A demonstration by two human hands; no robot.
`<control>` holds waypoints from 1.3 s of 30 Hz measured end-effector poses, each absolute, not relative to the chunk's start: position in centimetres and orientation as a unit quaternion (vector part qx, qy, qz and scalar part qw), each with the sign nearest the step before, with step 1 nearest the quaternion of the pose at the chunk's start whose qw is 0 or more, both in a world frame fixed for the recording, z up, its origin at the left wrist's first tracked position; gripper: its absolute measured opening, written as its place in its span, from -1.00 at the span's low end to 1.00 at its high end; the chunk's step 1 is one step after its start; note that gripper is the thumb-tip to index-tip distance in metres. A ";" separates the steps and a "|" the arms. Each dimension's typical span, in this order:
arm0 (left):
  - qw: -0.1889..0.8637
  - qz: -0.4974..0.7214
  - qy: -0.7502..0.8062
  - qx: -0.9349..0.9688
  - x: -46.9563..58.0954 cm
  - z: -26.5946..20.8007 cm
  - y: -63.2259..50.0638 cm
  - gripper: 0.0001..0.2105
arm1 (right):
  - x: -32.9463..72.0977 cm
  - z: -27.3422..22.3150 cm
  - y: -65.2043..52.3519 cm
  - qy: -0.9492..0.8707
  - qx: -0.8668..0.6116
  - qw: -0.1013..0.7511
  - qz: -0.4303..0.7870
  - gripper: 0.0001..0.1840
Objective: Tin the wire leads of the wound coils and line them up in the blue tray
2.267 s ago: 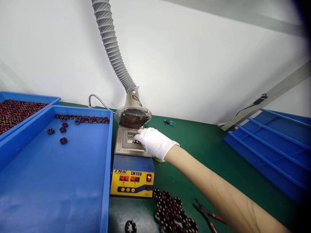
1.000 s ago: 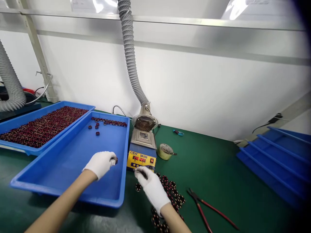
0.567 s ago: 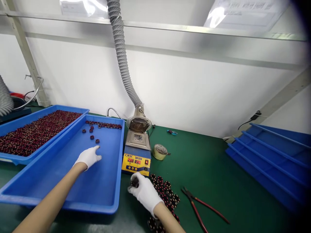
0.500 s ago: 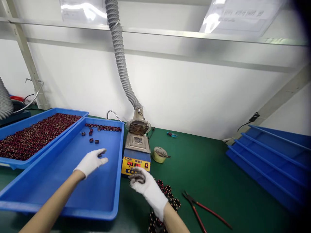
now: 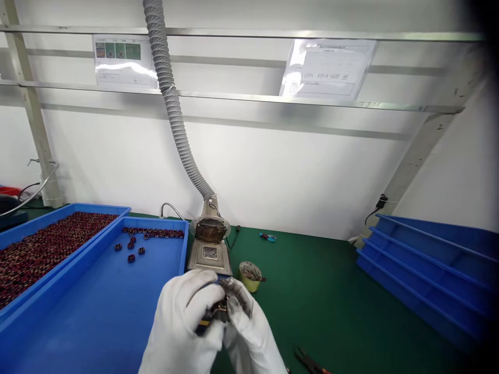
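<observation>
My left hand (image 5: 181,314) and my right hand (image 5: 249,327), both in white gloves, meet low in the middle of the head view. Between their curled fingers is a small black coil part (image 5: 220,307) with a coppery edge, mostly hidden by the gloves. The right glove's fingertips are stained grey. Just beyond the hands stands a solder pot (image 5: 198,255) with a square opening. Right of the pot is a yellowish tin (image 5: 249,284) of grey residue, with a dark strip across its rim.
A blue tray (image 5: 97,317) on the left holds several small dark round coils (image 5: 131,258); another tray (image 5: 123,211) beside it is full of them. Pliers (image 5: 310,361) lie low right. Stacked blue trays (image 5: 421,275) stand far right. A grey hose (image 5: 177,117) hangs above the pot.
My left hand has left the space over the blue tray and joined my right hand before the solder pot. A black coil part is now between them. The view has tilted up.
</observation>
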State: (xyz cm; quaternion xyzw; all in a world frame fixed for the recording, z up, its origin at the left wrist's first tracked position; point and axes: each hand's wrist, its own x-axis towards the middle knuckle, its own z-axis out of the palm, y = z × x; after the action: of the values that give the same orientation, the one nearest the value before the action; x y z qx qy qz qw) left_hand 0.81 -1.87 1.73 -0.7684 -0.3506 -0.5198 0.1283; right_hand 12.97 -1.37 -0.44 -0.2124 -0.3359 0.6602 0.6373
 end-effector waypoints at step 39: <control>-0.195 -0.557 -0.268 -0.762 -0.3 0.6 0.1 -0.80 | 15.1 -3.5 1.3 -0.326 -0.256 0.545 0.729 -0.78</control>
State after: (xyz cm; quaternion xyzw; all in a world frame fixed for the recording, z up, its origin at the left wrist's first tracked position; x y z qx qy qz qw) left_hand -0.29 0.13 0.61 -0.7615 -0.2678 -0.5572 -0.1946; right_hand 15.09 1.30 -3.49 -0.2564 -0.3259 0.7291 0.5445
